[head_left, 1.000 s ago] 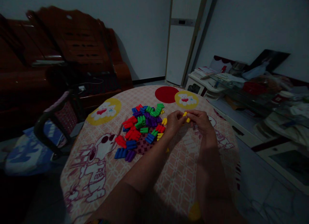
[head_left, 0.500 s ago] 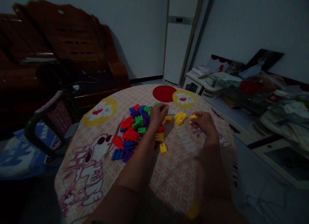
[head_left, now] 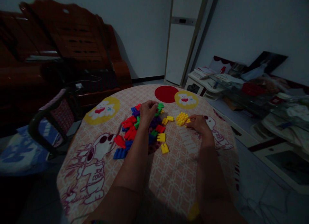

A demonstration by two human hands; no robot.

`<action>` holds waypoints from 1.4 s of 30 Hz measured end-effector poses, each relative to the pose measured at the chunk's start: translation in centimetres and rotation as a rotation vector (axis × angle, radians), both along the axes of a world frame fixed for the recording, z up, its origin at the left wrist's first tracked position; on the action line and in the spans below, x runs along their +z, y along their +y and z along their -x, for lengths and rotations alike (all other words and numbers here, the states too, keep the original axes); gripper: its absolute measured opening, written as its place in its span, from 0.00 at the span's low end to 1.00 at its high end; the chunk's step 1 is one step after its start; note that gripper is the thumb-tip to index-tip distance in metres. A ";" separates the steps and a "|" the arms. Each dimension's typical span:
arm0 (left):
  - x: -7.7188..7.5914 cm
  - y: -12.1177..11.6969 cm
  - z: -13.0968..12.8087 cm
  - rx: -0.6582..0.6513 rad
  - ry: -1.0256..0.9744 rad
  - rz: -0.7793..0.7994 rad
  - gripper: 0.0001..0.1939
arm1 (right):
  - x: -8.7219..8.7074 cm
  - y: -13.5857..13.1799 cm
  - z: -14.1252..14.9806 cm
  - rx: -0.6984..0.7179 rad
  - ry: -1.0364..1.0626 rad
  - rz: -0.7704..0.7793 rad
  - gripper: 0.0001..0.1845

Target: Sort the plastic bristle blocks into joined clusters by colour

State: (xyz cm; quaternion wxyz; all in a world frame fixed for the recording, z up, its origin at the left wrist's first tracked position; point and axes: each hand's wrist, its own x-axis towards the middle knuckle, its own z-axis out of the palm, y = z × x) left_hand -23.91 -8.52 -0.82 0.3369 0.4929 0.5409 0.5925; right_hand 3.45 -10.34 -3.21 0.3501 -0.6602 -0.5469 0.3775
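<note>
My left hand (head_left: pixel 147 113) is over the far side of a pile of coloured plastic building blocks, its fingers drawn together; whatever they hold, if anything, is hidden. Red blocks (head_left: pixel 130 133), blue blocks (head_left: pixel 120 153) and green blocks (head_left: pixel 160 106) show around it, and the hand and forearm cover part of the pile. To the right, my right hand (head_left: pixel 200 124) pinches a small yellow building block (head_left: pixel 188 121) against the right edge of a yellow block cluster (head_left: pixel 182 118). Several loose yellow blocks (head_left: pixel 161 137) lie between the pile and my right forearm.
The round table has a patterned cloth (head_left: pixel 173 172). A chair (head_left: pixel 51 121) stands at its left and a wooden sofa (head_left: pixel 72 46) behind. Along the right wall runs a cluttered cabinet (head_left: pixel 243 127). A tall white appliance (head_left: pixel 180 50) stands in the far corner.
My left hand has shifted left over the pile, uncovering green blocks at its far edge. My right hand has moved slightly left, bringing its yellow block up to the yellow cluster.
</note>
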 end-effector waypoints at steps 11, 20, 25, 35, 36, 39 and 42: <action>-1.1 0.6 1.4 0.020 0.010 -0.035 0.11 | -0.6 0.6 0.7 -0.051 -0.156 -0.061 0.14; -1.4 0.4 0.2 -0.025 0.271 0.005 0.08 | 0.6 -0.1 0.1 -0.152 0.179 -0.071 0.05; -1.6 0.3 0.3 0.009 0.480 0.022 0.07 | 0.2 0.3 -0.2 -0.184 0.219 -0.052 0.06; -3.5 1.1 -1.3 -0.080 0.839 -0.057 0.28 | -2.1 1.3 -0.1 -0.299 0.104 -0.052 0.05; -3.7 1.1 -1.4 -0.074 0.871 -0.025 0.27 | -2.2 1.4 -0.1 -0.304 0.105 -0.056 0.06; -3.8 1.1 -0.4 0.065 0.909 0.074 0.21 | -2.5 1.6 -0.2 -0.303 0.123 -0.050 0.07; -3.5 1.2 1.6 0.139 0.864 0.120 0.15 | -2.6 1.7 -0.3 -0.305 0.115 -0.058 0.07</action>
